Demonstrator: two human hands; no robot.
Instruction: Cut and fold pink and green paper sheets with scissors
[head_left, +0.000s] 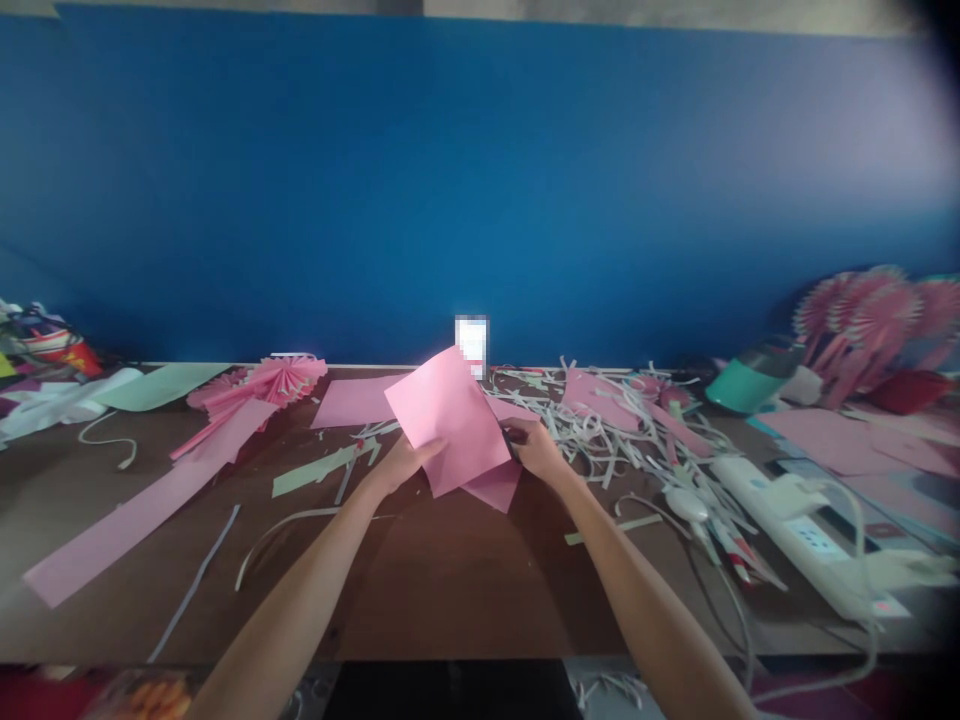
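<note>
Paper [456, 415] pinched in the left hand [409, 463] could tear if it sags against the dark tool [512, 447], possibly scissors, in the right hand [537, 449].

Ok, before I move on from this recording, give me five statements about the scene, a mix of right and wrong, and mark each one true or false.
1. The left hand holds a pink sheet. True.
2. The power strip lies to the left of both hands. False: the power strip lies to their right.
3. Loose pale strips lie heaped to the right of the right hand. True.
4. The panel in the background is bright red. False: the panel is blue.
5. A pleated pink paper piece lies to the left of the left hand. True.
</note>
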